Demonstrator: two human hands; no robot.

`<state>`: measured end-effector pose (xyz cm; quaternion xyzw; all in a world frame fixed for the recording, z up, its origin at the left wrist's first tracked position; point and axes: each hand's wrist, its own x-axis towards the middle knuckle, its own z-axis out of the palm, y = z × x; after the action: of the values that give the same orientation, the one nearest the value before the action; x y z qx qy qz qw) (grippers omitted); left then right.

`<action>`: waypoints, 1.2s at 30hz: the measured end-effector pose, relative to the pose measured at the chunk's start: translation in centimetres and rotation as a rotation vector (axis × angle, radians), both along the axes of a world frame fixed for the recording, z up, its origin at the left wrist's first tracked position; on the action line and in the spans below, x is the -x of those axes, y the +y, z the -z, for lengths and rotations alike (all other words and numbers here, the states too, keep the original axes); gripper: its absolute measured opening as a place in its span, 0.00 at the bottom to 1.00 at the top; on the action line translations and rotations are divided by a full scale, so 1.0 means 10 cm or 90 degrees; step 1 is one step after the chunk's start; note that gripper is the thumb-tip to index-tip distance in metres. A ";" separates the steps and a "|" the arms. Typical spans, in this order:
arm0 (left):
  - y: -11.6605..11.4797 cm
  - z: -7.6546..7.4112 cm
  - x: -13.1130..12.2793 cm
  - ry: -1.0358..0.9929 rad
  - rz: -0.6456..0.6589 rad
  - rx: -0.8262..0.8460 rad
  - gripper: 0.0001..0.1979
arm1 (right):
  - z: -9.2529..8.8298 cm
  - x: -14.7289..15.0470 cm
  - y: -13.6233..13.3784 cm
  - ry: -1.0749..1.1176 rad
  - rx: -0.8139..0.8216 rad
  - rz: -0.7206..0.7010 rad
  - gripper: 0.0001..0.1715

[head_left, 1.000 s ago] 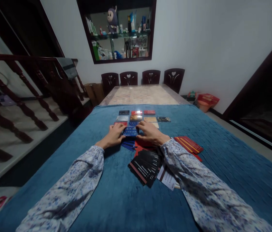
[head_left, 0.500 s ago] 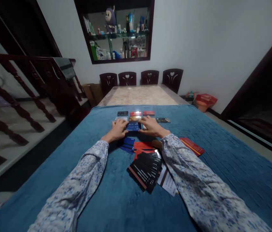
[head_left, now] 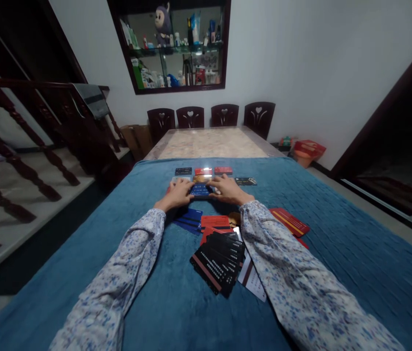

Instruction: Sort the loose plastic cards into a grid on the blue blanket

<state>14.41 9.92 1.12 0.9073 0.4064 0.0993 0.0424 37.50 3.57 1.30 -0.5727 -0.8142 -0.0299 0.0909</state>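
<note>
My left hand (head_left: 178,192) and my right hand (head_left: 228,189) grip a blue card (head_left: 201,190) by its left and right ends, with fingers curled round its edges. The card lies at or just above the blue cloth, directly in front of a gold card (head_left: 203,179). Behind are a dark card (head_left: 183,171) and two red cards, one (head_left: 203,171) in the middle and another (head_left: 223,170) to its right. A black card (head_left: 245,181) lies right of my right hand. My left fingers partly cover a pale card (head_left: 181,180).
Nearer me, black cards (head_left: 218,263) lie fanned beside blue cards (head_left: 190,219), red cards (head_left: 215,223) and a white card (head_left: 252,279). More red cards (head_left: 289,222) lie beyond my right sleeve. A blue cloth (head_left: 118,243) covers the near table (head_left: 206,142); chairs (head_left: 225,116) stand behind.
Both hands stay at the blue card's ends with little movement. My right forearm has shifted slightly, showing more of a gold-brown card near the pile. The whole view has shifted a little.
</note>
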 end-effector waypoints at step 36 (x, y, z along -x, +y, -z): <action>0.09 0.09 0.00 0.007 0.012 0.017 0.23 | 0.19 0.00 0.05 0.008 0.008 -0.004 0.25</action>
<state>14.45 10.85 0.21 0.9109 0.3995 0.0884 0.0530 37.52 4.10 -0.56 -0.5705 -0.8158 -0.0214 0.0924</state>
